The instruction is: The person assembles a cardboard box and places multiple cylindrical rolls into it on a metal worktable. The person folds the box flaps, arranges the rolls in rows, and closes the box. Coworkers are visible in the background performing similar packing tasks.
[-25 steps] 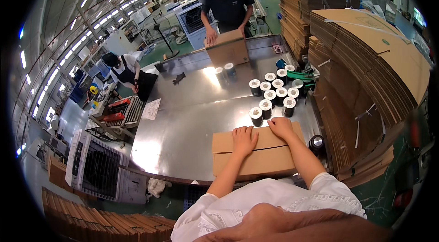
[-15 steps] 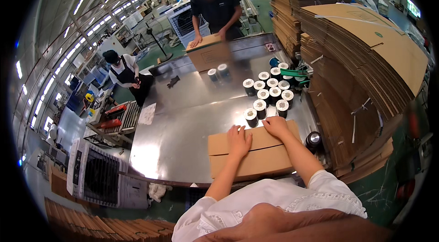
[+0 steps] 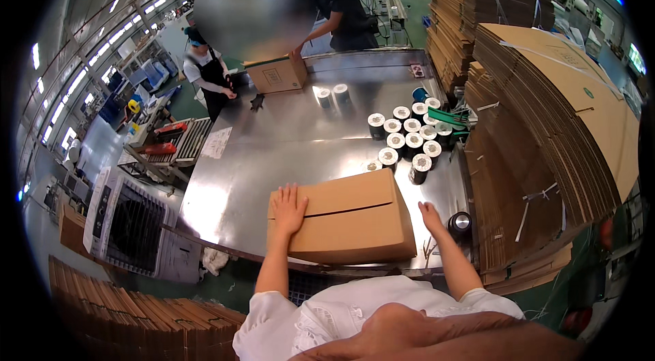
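Note:
A brown cardboard box [image 3: 348, 228] lies at the table's near edge, its top flaps folded down with a narrow dark gap between them. My left hand [image 3: 290, 211] rests open on the top at its left end, fingers spread. To the right of the box, and apart from it, my right hand [image 3: 431, 218] is over the table with its fingers stretched out, holding nothing that I can see. Beyond the box stands a group of dark spools [image 3: 412, 141] with white round tops; the box partly hides one of them.
A black lidded bottle [image 3: 460, 222] stands right of my right hand. Tall cardboard stacks [image 3: 546, 136] line the right side. Across the metal table [image 3: 252, 177], a co-worker [image 3: 344, 10] handles another carton [image 3: 278, 76]; a second person [image 3: 208, 74] stands far left. Two spools [image 3: 332, 96] sit apart.
The box has shifted left and turned slightly. My left hand has moved left along it, and my right hand has come off its top. The co-worker's carton has moved left.

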